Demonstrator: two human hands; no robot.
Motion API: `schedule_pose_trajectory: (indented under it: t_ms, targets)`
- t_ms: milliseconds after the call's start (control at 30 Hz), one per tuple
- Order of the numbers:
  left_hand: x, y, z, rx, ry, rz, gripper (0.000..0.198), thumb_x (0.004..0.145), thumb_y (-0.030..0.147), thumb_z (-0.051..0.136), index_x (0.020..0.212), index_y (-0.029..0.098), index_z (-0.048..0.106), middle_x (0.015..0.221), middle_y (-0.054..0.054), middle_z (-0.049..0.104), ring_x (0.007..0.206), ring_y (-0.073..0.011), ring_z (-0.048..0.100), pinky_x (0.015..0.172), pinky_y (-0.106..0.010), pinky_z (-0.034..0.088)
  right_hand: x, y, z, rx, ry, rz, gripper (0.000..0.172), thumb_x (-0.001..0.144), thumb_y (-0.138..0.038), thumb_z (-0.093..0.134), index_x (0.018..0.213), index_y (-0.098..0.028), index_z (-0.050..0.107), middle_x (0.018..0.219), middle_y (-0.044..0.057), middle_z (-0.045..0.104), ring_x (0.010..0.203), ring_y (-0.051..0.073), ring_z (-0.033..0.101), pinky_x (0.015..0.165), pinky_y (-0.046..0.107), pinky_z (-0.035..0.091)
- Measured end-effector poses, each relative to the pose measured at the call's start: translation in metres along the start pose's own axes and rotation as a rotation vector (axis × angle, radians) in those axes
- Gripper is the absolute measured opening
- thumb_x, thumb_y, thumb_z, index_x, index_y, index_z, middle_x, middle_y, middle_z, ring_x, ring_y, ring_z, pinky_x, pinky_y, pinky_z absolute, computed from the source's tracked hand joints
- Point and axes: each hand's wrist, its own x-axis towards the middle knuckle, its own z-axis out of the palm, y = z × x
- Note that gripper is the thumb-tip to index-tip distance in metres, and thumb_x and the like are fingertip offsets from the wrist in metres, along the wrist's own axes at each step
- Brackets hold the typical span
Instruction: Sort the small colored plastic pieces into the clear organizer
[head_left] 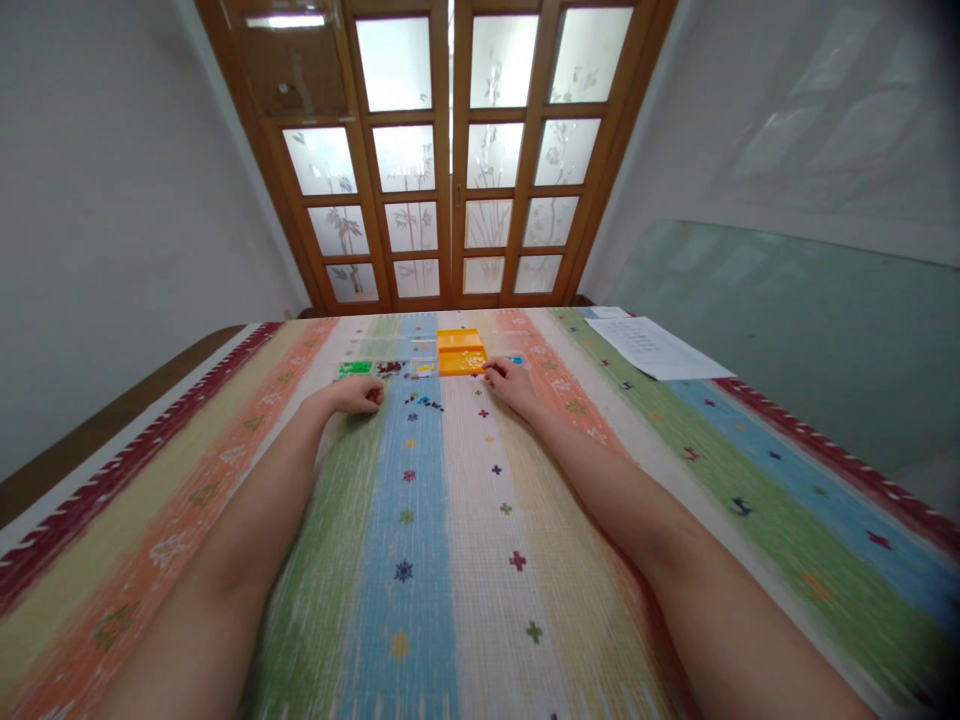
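Observation:
My right hand (508, 384) is at the right front corner of an open orange box (452, 364), fingers pinched together; whatever lies between them is too small to make out. Small pale pieces (472, 359) lie inside that box, and its lid (459, 340) is tipped back. My left hand (361, 394) rests on the cloth with curled fingers, in front of a clear box of green pieces (355, 368); its grip is hidden. Between the hands lies a loose scatter of small blue and dark pieces (425, 402).
Dark red pieces (390, 369) and yellow pieces (424, 368) sit in clear boxes left of the orange one. Blue pieces (516, 360) are behind my right hand. Printed paper sheets (649, 347) lie at the right on the striped tablecloth (480, 560).

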Motion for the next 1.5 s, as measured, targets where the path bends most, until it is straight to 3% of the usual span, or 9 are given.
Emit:
schedule_pose_trajectory:
  t_ms: [233, 533, 833, 1133, 1500]
  targets:
    - [-0.001, -0.005, -0.002, -0.098, 0.01, -0.051, 0.013, 0.06, 0.026, 0.066, 0.071, 0.021, 0.065, 0.067, 0.002, 0.063, 0.065, -0.0165, 0.054, 0.06, -0.026, 0.034, -0.002, -0.008, -0.002, -0.007, -0.009, 0.014, 0.024, 0.091, -0.023, 0.053, 0.102, -0.021, 0.075, 0.088, 0.003, 0.075, 0.084, 0.019, 0.067, 0.081, 0.03, 0.05]
    - [-0.004, -0.002, -0.004, 0.012, -0.019, -0.063, 0.011, 0.061, 0.023, 0.06, 0.07, 0.021, 0.065, 0.068, 0.0, 0.064, 0.067, -0.0174, 0.054, 0.061, -0.027, 0.034, -0.002, -0.006, -0.001, -0.004, -0.017, 0.002, 0.023, 0.091, -0.024, 0.054, 0.101, -0.02, 0.074, 0.087, 0.003, 0.074, 0.084, 0.019, 0.066, 0.083, 0.03, 0.05]
    - [0.008, 0.005, 0.012, 0.053, 0.235, 0.005, 0.01, 0.074, 0.026, 0.059, 0.083, 0.022, 0.062, 0.078, -0.002, 0.066, 0.071, -0.0195, 0.056, 0.064, -0.029, 0.035, -0.001, -0.001, 0.0, -0.035, -0.016, 0.012, 0.023, 0.092, -0.022, 0.055, 0.101, -0.021, 0.075, 0.087, 0.002, 0.075, 0.083, 0.019, 0.068, 0.083, 0.031, 0.05]
    - [0.019, 0.01, 0.036, 0.022, 0.392, 0.054, 0.015, 0.083, 0.023, 0.056, 0.092, 0.021, 0.068, 0.088, -0.005, 0.069, 0.08, -0.0215, 0.06, 0.074, -0.031, 0.042, 0.001, 0.006, 0.002, -0.01, -0.024, 0.015, 0.025, 0.093, -0.023, 0.053, 0.104, -0.022, 0.075, 0.089, 0.002, 0.075, 0.084, 0.017, 0.067, 0.083, 0.03, 0.051]
    - [0.027, 0.009, 0.046, -0.233, 0.595, 0.015, 0.019, 0.089, 0.024, 0.052, 0.103, 0.02, 0.065, 0.106, -0.008, 0.069, 0.095, -0.0219, 0.061, 0.086, -0.033, 0.048, 0.0, 0.0, 0.001, -0.006, -0.031, 0.007, 0.024, 0.091, -0.023, 0.053, 0.102, -0.021, 0.075, 0.083, 0.002, 0.073, 0.083, 0.018, 0.067, 0.083, 0.03, 0.05]
